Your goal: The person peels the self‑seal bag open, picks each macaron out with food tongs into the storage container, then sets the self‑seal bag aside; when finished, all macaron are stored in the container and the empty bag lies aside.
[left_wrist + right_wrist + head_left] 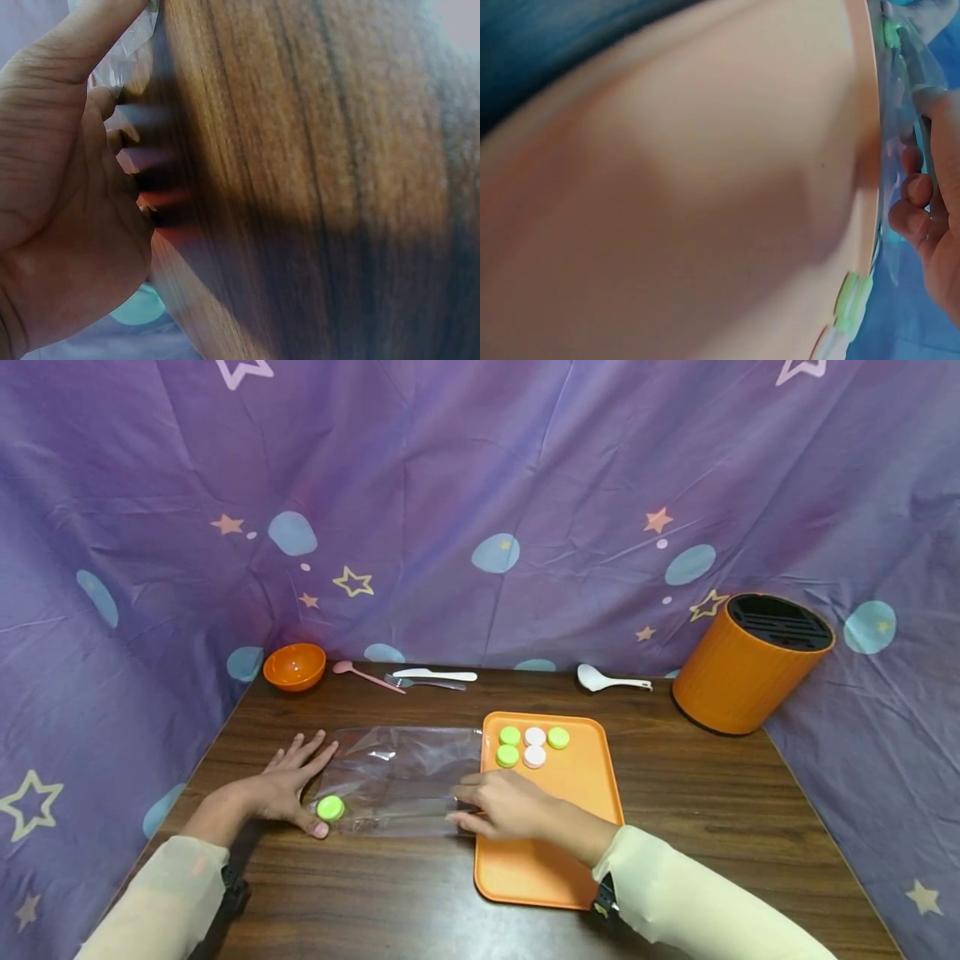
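A clear plastic bag lies flat on the wooden table, its right end reaching the orange tray. My left hand is spread with straight fingers at the bag's left end, palm toward the table. Between its thumb and index finger sits a green macaron at the bag's lower left corner; whether plastic covers it I cannot tell. My right hand pinches the bag's right end above the tray's left edge, its fingers curled at the plastic in the right wrist view. Green macarons and white macarons rest at the tray's far end.
Along the back stand an orange bowl, a pink spoon, a white knife, a grey fork and a white ladle. An orange knife block occupies the back right corner. A purple curtain encloses the table.
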{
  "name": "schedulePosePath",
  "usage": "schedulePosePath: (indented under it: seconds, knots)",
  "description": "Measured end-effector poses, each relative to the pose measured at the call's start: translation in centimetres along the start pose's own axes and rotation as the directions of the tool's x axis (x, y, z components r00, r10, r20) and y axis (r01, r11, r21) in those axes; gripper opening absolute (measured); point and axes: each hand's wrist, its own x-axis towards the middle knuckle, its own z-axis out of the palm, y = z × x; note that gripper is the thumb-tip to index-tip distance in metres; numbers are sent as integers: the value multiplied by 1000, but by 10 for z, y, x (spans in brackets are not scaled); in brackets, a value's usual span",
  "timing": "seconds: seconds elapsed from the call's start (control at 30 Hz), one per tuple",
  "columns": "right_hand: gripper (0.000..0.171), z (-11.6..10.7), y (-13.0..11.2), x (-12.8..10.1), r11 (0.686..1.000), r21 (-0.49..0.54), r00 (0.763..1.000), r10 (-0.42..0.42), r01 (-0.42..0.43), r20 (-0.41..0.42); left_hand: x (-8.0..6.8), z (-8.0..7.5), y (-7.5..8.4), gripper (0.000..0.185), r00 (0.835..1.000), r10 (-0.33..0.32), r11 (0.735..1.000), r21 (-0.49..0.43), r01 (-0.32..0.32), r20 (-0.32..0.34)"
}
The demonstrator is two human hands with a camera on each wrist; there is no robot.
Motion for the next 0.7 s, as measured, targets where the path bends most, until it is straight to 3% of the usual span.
schedulePosePath:
  seconds: [0.17,0.37,0.57,0.7]
  knots:
    - [25,7,-2,5,1000,-11,999,-15,15,-36,-2,-1,5,151,1000,7,1000,-7,-7,-3]
    - [25,16,-5,10,1000,-23,999,-11,10,-33,-8,-5,13,150,998,57,993,-108,-56,4]
    - [30,19,-9,15,1000,-21,1000,20,-20,-10,-3,0,6,152,1000,9,1000,-4,-9,-10]
    - [31,20,-11,18,999,-13,999,43,-43,-10,-1,1,2,152,1000,5,1000,8,-5,-15]
